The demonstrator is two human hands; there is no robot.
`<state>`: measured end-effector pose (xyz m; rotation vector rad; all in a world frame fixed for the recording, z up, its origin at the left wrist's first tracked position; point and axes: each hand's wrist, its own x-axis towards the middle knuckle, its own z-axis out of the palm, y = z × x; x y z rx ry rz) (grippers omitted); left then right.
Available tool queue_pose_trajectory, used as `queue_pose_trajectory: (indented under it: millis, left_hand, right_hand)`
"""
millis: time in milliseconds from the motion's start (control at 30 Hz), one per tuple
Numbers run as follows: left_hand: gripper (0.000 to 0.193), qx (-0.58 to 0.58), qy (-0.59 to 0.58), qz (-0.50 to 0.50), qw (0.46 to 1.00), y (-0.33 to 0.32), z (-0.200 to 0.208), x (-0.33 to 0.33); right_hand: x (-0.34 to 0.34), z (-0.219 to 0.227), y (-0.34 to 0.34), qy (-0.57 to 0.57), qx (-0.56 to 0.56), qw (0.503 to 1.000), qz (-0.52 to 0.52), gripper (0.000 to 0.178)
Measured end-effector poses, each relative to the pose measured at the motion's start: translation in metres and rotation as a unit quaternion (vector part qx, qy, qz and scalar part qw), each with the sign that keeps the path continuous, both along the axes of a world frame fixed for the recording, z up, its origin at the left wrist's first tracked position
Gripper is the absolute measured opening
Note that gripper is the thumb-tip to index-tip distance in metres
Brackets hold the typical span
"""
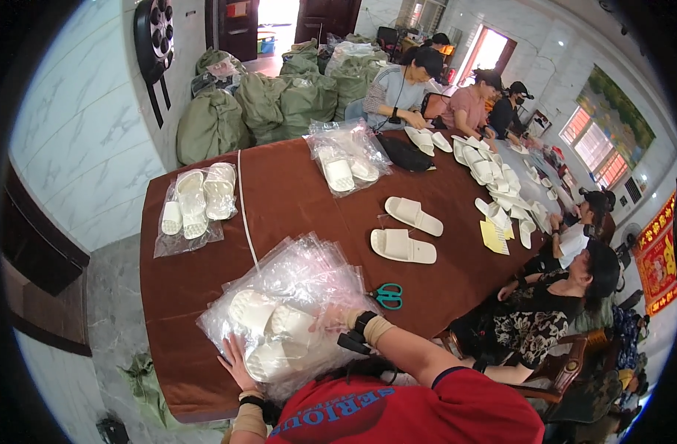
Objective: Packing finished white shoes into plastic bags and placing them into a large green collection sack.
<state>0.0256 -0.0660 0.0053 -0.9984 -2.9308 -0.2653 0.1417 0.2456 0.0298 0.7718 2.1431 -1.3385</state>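
In front of me a pile of clear plastic bags (309,266) lies on the brown-covered table, with white slippers (285,354) in or under the top film. My left hand (238,364) rests at the near left edge of the bags, fingers spread, beside the nearest slipper. My right hand (337,319) is at the right side of the same bags, by the slipper ends. Glare and film blur its fingers, so their grip is hidden. Teal-handled scissors (389,296) lie just right of it. Farther off, a loose pair of white slippers (402,246) sits on the cloth.
Bagged slippers (193,203) lie at the left, more bagged slippers (340,166) at the far side beside a black pouch (403,153). A heap of white slippers (494,174) covers the right. Several people sit along the table, one person (538,318) close at my right. Green sacks (213,126) stand behind.
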Motion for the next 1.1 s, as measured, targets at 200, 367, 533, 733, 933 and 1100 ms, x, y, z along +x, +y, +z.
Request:
queue_pose_trajectory:
  millis: [200, 367, 533, 733, 933, 1100]
  left_hand:
    - [0.065, 0.005, 0.014, -0.004, 1.0, -0.003, -0.007, -0.002]
    - [0.063, 0.035, -0.002, 0.001, 0.999, 0.0, 0.002, 0.001]
    - [0.061, 0.043, -0.024, -0.011, 0.999, -0.002, 0.01, 0.002]
    - [0.067, 0.048, -0.023, -0.019, 0.998, 0.001, 0.013, 0.003]
    - [0.069, 0.191, -0.199, -0.022, 0.961, -0.019, 0.011, -0.015]
    - [0.055, 0.48, -0.324, 0.018, 0.815, -0.026, 0.029, -0.027]
  right_hand:
    - [-0.005, -0.004, -0.002, 0.036, -0.024, 0.999, 0.025, 0.057]
    - [0.009, 0.01, -0.007, 0.076, -0.134, 0.988, 0.004, 0.041]
    - [0.02, 0.032, -0.014, 0.188, -0.258, 0.943, -0.093, 0.038]
    - [0.044, 0.0, 0.022, 0.228, -0.187, 0.953, -0.069, 0.054]
    - [0.03, 0.028, -0.001, 0.251, -0.042, 0.967, -0.019, 0.06]
    - [0.023, 0.005, -0.011, 0.298, -0.055, 0.953, -0.024, 0.067]
